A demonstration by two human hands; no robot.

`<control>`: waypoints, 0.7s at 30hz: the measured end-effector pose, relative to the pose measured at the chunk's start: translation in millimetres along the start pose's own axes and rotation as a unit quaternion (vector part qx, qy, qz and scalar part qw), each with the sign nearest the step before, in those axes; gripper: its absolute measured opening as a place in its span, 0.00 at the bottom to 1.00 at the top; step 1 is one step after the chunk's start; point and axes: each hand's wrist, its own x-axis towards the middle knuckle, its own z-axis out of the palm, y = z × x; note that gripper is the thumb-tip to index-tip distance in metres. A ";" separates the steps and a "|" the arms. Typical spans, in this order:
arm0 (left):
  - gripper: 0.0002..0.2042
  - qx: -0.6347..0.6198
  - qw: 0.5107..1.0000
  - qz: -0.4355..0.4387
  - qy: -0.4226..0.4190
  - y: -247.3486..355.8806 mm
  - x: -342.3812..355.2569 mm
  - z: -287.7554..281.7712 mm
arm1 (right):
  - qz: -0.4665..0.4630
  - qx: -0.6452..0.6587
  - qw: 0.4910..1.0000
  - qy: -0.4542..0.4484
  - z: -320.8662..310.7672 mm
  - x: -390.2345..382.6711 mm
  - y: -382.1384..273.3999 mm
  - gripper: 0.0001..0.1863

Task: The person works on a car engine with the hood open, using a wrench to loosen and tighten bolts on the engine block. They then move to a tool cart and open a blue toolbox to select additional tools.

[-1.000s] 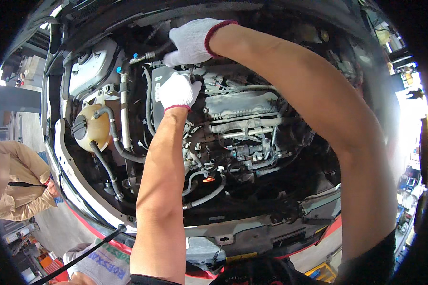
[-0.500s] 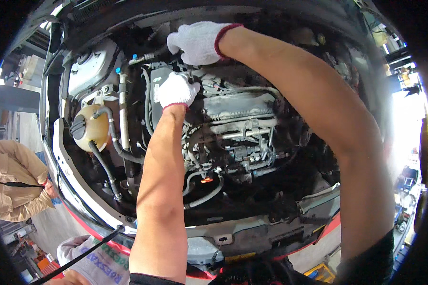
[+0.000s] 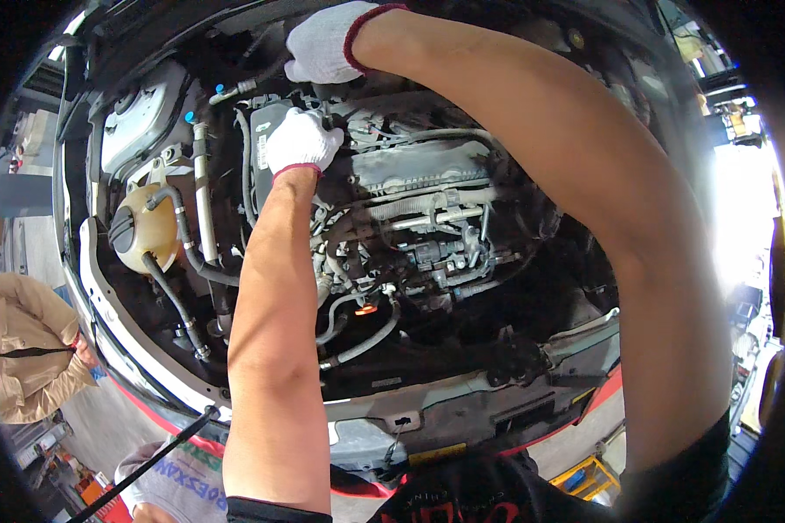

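White knit gloves with dark red cuffs cover both my hands. My left hand (image 3: 303, 141) is closed over the right edge of a grey box-like unit with a pale label (image 3: 263, 150), at the back left of the car engine. Farther back, my right hand (image 3: 330, 44) is curled, reaching in from the right with the arm bent. A dark upright shape (image 3: 325, 94) shows between the two hands; its kind cannot be made out. What the fingers of either hand grip is hidden. To the right of my left hand lies the grey ribbed engine cover (image 3: 423, 167).
A yellowish coolant tank (image 3: 148, 228) with a black cap and hoses stands at left. Near it runs a metal pipe with a blue cap (image 3: 191, 117). A black prop rod (image 3: 161, 453) crosses the lower left. Two people stand nearby, one in a tan jacket (image 3: 35, 340), one in grey (image 3: 179, 484).
The whole view has shifted, so the engine bay sits farther left and higher. Both hands keep nearly the same places over the engine and stay closed.
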 end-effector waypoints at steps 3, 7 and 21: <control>0.24 -0.008 1.000 0.005 -0.021 0.3 1.1 -4.5 | -0.105 -0.028 0.994 -0.033 -8.3 -8.6 1.5 0.18; 0.23 -0.017 1.000 0.005 -0.011 2.5 0.5 -1.6 | 0.024 0.044 0.999 0.013 -9.0 -12.6 -2.2 0.26; 0.24 -0.017 1.000 0.011 -0.022 12.4 7.5 0.6 | -0.114 -0.072 0.990 -0.052 5.4 15.1 28.9 0.26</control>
